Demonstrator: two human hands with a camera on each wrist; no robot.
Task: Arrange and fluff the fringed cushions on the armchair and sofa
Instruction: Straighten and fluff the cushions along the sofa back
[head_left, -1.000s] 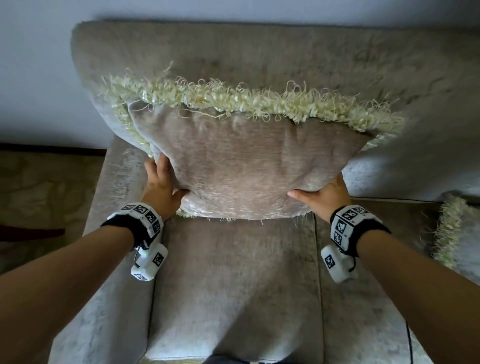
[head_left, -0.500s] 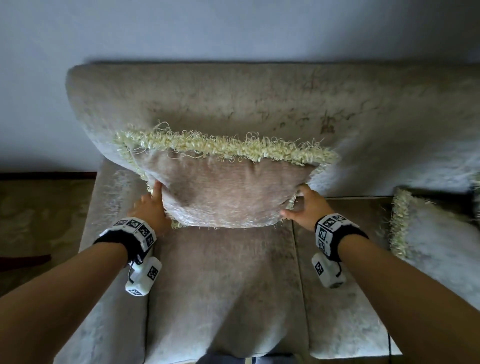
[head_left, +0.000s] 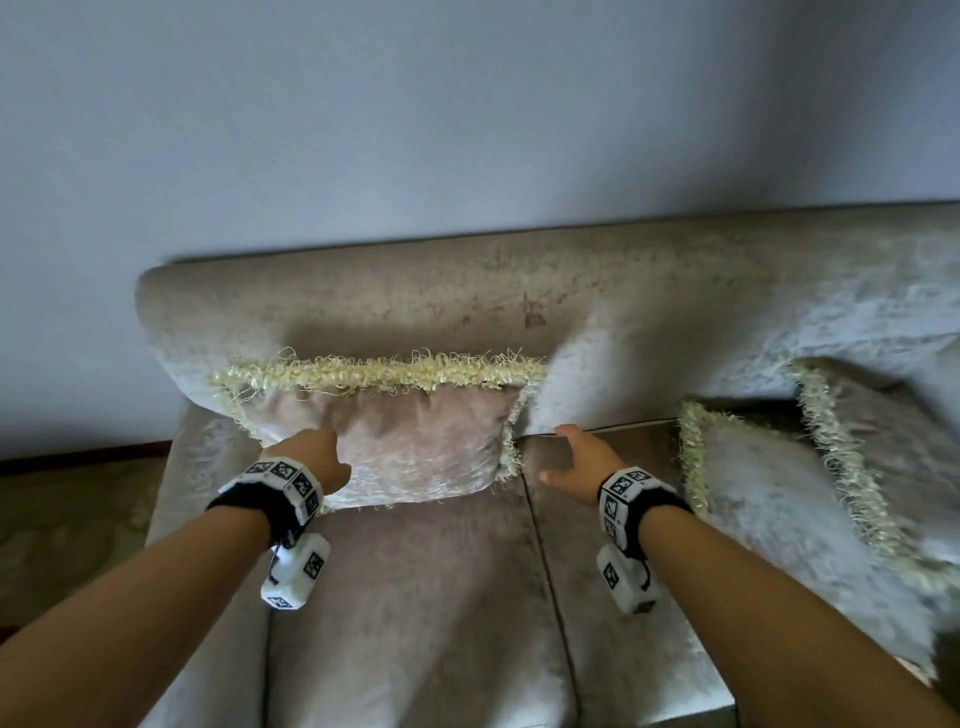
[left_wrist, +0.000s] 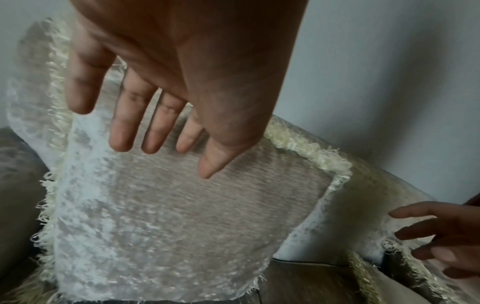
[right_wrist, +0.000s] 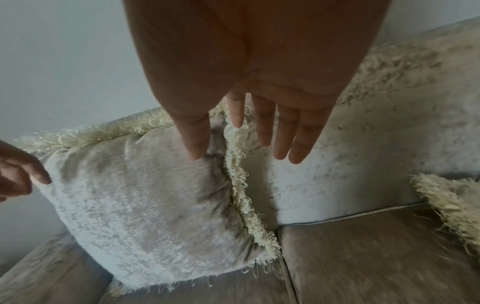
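Note:
A beige cushion (head_left: 415, 447) with a cream fringe stands upright against the sofa backrest (head_left: 467, 296), on the left seat. My left hand (head_left: 317, 457) is at its lower left corner, fingers straight and spread in front of the cushion face (left_wrist: 182, 226); contact cannot be told. My right hand (head_left: 576, 462) hovers just right of the cushion's fringed edge (right_wrist: 236, 185), fingers straight, holding nothing. Two more fringed cushions (head_left: 769, 499) lie overlapping on the right seat.
The sofa's left armrest (head_left: 176, 467) borders the cushion's left side. A seam (head_left: 540, 545) splits the two seat pads. A plain wall (head_left: 467, 130) rises behind the backrest. Patterned floor (head_left: 62, 519) shows at the far left.
The cushion has gone down from a raised hold to standing against the backrest. Both hands have let go of its lower corners and opened; the right hand has drawn away to the right.

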